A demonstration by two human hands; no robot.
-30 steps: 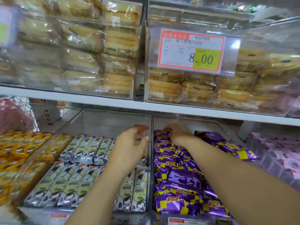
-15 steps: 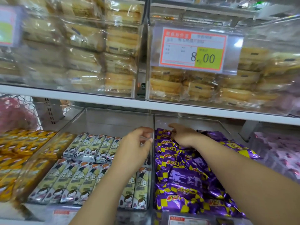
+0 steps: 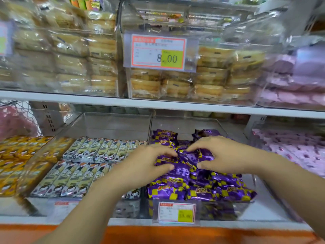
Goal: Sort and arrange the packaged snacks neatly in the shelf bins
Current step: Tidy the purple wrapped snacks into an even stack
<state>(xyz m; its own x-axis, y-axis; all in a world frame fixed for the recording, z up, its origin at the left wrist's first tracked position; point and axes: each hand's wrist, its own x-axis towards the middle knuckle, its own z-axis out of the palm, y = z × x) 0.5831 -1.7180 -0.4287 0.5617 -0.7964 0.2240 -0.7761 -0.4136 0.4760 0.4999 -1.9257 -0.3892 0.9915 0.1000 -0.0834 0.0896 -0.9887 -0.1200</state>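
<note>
While the tag (image 3: 158, 52) above reads 8.00, left hand (image 3: 146, 166) and right hand (image 3: 226, 154) pinch purple packets (image 3: 202, 191).

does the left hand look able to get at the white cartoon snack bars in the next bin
Probably yes: the left hand holds purple packets right beside that open-topped bin, and the white cartoon snack bars lie uncovered, with only a clear divider between.

Left hand (image 3: 146, 166) and right hand (image 3: 223, 155) both reach into the middle clear bin (image 3: 260, 210). Thumbs and curled fingers pinch purple snack packets (image 3: 202, 191) on top of the heap, fingertips nearly meeting. Next bin left holds neat rows of cartoon-face bars (image 3: 79, 175). Yellow packets (image 3: 15, 155) far left, pink packets (image 3: 299, 152) right. Upper shelf has wrapped cakes (image 3: 211, 81) behind an 8.00 price tag (image 3: 158, 51).
</note>
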